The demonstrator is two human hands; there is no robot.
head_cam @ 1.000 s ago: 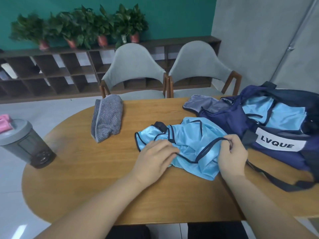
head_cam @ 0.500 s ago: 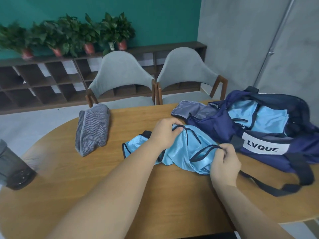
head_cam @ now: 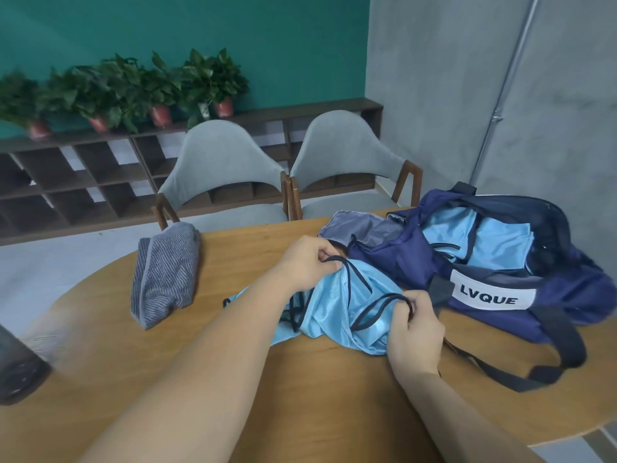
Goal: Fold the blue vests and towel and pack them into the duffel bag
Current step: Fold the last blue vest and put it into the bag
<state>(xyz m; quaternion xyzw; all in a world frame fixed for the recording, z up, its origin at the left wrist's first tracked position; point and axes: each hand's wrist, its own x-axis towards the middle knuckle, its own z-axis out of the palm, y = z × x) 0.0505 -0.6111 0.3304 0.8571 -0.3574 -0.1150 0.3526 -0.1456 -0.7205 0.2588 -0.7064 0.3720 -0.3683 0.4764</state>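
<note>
One view only: wide-angle head camera, looking forward and down over the table [head_cam: 300,402], close in. Forearms enter from 6 o'clock; left hand [head_cam: 305,264] and right hand [head_cam: 415,334] grip the vest [head_cam: 337,307] at frame centre. Bag [head_cam: 410,262] at 3 o'clock, towel [head_cam: 167,272] at 9 o'clock, chairs [head_cam: 220,165] at 12 o'clock past the far edge, shelf [head_cam: 83,177] and plants [head_cam: 133,88] at 10 to 11 o'clock. Lines bow near frame edges.

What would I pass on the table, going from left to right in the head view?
Dark container at the left edge → striped towel → blue vest, held by both hands → duffel bag.
</note>
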